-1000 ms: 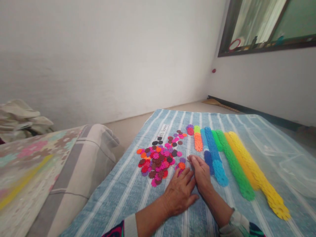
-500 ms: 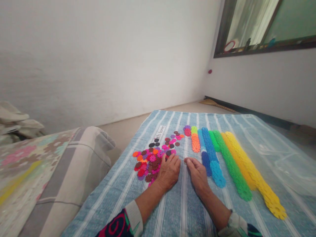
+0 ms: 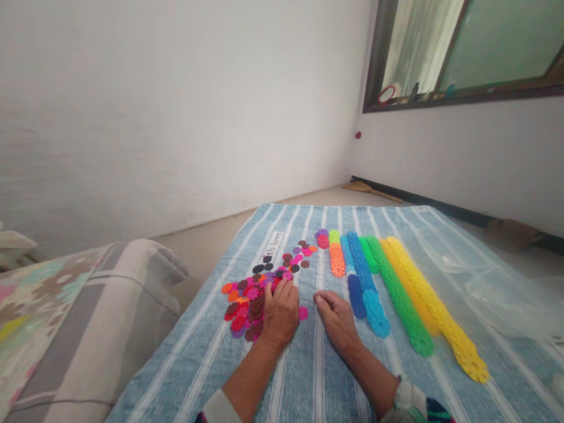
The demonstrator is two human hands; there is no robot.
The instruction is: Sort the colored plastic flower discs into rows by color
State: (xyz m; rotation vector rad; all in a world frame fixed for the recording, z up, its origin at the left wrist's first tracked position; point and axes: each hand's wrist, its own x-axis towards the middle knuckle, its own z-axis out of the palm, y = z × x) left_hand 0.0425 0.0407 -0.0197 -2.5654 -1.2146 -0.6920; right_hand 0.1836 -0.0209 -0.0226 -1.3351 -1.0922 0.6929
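Note:
A loose pile of flower-shaped plastic discs in pink, red, orange, brown and purple lies on the striped cloth. My left hand rests on the pile's right side, fingers stretched and slightly apart, fingertips among the discs. Just right of that hand lies a single pink disc. Between the pile and the rows, my right hand is closed with thumb and forefinger together. Whatever may be in its pinch is too small to make out. Near it are overlapping rows of blue discs and orange discs.
Farther right run long rows of green discs and yellow discs. A short red and purple stack lies at the back. Clear plastic bags cover the right side. A cloth-covered seat stands at left.
The view has swung slightly right. A lone pink disc now shows beside my left hand, which stays at the pile. My right hand keeps its pinch between pile and rows.

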